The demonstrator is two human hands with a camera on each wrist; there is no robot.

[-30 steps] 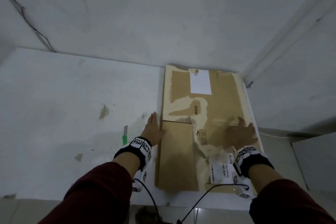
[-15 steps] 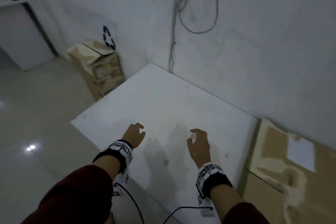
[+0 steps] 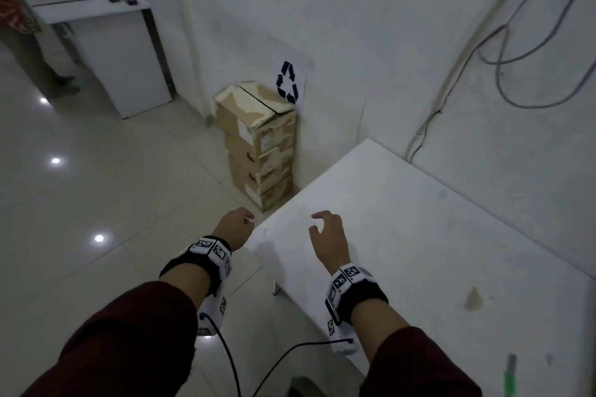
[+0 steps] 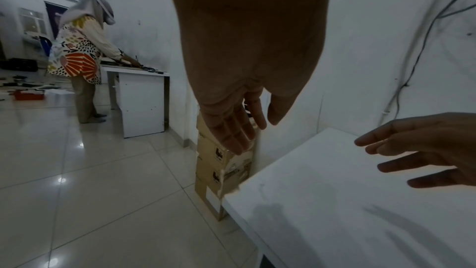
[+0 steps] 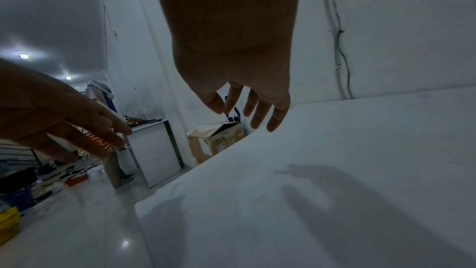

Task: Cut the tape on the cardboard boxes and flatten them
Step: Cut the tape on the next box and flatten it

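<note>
White table (image 3: 435, 235) under empty hands, stacked cardboard boxes (image 3: 261, 145) beyond

Dim, bluish-grey light w/ noisy grain; ceiling lamps glare as white spots on the glossy floor (image 3: 96, 171). Hand shadows fall soft on the white table (image 5: 360, 170). Wrist views bend hard at edges, near skin dark & blurred.

Recycling symbol on white sheet (image 3: 289, 82) on wall; box labels unreadable
</note>
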